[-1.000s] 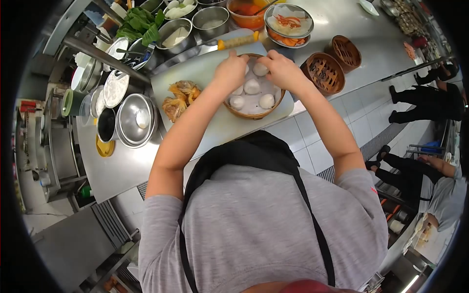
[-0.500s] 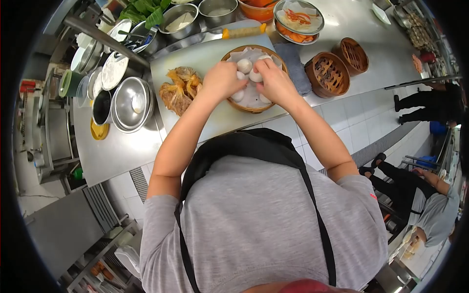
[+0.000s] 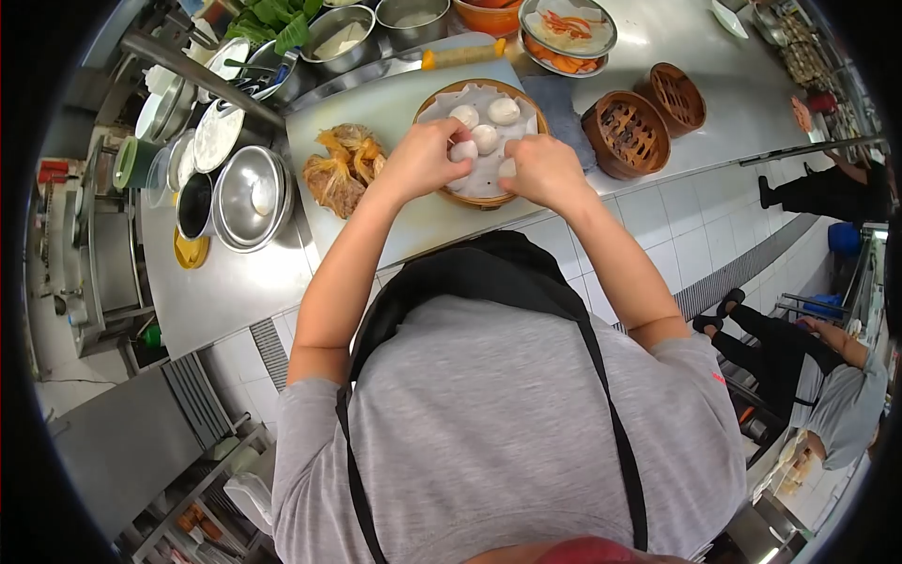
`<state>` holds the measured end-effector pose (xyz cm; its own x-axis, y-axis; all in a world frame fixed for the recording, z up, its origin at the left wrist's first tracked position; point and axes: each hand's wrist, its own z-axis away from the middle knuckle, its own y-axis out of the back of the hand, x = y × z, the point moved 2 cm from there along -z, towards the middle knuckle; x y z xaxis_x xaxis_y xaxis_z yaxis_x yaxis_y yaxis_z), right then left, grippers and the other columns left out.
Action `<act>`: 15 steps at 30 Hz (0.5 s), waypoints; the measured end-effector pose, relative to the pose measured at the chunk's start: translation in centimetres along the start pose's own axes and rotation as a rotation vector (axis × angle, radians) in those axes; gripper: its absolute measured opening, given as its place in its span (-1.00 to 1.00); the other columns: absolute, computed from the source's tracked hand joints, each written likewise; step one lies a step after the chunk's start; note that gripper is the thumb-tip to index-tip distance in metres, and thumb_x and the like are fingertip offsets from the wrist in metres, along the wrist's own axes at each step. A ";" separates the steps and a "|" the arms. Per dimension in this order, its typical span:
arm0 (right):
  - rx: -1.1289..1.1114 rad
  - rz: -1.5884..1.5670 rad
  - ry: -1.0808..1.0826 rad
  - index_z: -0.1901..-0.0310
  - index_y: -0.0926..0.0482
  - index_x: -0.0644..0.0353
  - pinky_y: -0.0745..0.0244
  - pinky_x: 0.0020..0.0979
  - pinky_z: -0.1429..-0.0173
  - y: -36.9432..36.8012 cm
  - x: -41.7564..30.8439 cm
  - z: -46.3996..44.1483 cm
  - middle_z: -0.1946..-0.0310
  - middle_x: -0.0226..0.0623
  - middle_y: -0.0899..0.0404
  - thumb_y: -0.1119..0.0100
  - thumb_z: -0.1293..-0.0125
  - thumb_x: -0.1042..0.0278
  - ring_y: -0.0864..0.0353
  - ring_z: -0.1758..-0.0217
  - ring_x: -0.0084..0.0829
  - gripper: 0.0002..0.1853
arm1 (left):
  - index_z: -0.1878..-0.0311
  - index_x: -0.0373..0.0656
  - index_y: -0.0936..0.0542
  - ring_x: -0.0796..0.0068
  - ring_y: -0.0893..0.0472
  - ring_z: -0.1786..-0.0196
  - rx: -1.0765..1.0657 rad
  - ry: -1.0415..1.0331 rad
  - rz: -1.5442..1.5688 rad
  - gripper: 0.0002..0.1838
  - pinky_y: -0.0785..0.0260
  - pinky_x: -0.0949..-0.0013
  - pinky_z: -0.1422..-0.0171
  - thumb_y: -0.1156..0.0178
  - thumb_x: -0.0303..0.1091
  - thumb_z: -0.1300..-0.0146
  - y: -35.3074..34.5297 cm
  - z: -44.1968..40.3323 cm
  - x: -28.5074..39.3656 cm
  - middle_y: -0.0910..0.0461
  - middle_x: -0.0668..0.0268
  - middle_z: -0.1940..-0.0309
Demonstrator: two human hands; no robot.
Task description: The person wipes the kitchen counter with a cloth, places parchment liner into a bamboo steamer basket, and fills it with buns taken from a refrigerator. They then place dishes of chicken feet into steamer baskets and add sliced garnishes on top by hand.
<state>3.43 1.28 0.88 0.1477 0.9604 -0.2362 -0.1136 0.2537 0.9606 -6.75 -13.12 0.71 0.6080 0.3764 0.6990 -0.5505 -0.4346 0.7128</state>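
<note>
The round, light-tan bamboo steamer basket (image 3: 489, 201) is resting on the pale, flat cutting board (image 3: 385, 97), which is lying on the stainless-steel desk (image 3: 235, 301). Placement directly in front of the torso is presumably giving both arms equal reach. A crinkled white paper liner (image 3: 484, 171) is covering the basket floor, probably keeping the contents from sticking to the bamboo.

Smooth, white, dough-like balls (image 3: 485, 139) are sitting on the liner with gaps between some of them; the spacing is probably preventing contact.

Left grip: the bare left hand (image 3: 425, 165) is grasping the white left-side ball (image 3: 462, 151), with thumb and fingertips bearing on opposite sides. This light pinch is apparently limiting deformation of a soft piece.

Right grip: the bare right hand (image 3: 545, 171) is curling over the white right-side ball (image 3: 508, 168) near the basket's edge. The fingers are hiding the contact, so whether they are clenching it or only resting against it cannot be told.

A knotted, clear plastic bag with brown contents (image 3: 343, 171) is lying beside the left forearm. A dark-brown, slatted round steamer (image 3: 627, 134) is standing beyond the right hand, outside the working area.
</note>
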 end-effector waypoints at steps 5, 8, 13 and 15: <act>0.062 0.038 0.075 0.26 -0.57 0.15 -0.43 -0.26 0.08 0.9 1.3 -0.3 0.30 -0.19 -0.54 -0.32 0.17 0.27 -0.50 0.13 -0.19 -0.65 | 0.27 -0.28 -0.54 0.16 -0.57 0.29 0.019 -0.044 0.155 -0.66 -0.42 0.29 0.15 -0.27 -0.30 0.15 -0.8 0.0 -1.0 -0.56 0.09 0.34; 0.300 -0.147 0.322 0.22 -0.54 0.14 -0.41 -0.28 0.04 2.0 0.1 -0.6 0.28 -0.21 -0.53 -0.31 0.18 0.37 -0.49 0.11 -0.19 -0.63 | 0.24 -0.25 -0.55 0.16 -0.58 0.28 0.097 -0.055 -0.125 -0.65 -0.44 0.25 0.15 -0.28 -0.29 0.14 0.1 1.6 0.7 -0.57 0.11 0.34; 0.173 -0.018 0.598 0.18 -0.50 0.14 -0.39 -0.27 0.04 -1.2 -1.8 -3.3 0.25 -0.22 -0.51 -0.30 0.20 0.44 -0.48 0.15 -0.18 -0.58 | 0.25 -0.22 -0.56 0.11 -0.57 0.24 -0.113 0.147 -0.461 -0.64 -0.43 0.18 0.14 -0.29 -0.29 0.17 0.5 1.8 2.3 -0.58 0.12 0.35; 0.154 -0.017 0.615 0.18 -0.48 0.15 -0.39 -0.27 0.04 -0.5 -2.0 -3.3 0.25 -0.22 -0.50 -0.30 0.20 0.44 -0.48 0.16 -0.17 -0.57 | 0.30 -0.23 -0.57 0.11 -0.57 0.24 -0.101 0.214 -0.451 -0.66 -0.43 0.18 0.13 -0.30 -0.29 0.21 0.2 1.6 1.7 -0.58 0.12 0.37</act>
<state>-0.06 -0.40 0.38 -0.4481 0.8588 -0.2482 0.0337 0.2937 0.9553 -4.88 -13.90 1.95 0.6728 0.6721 0.3092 -0.3191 -0.1135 0.9409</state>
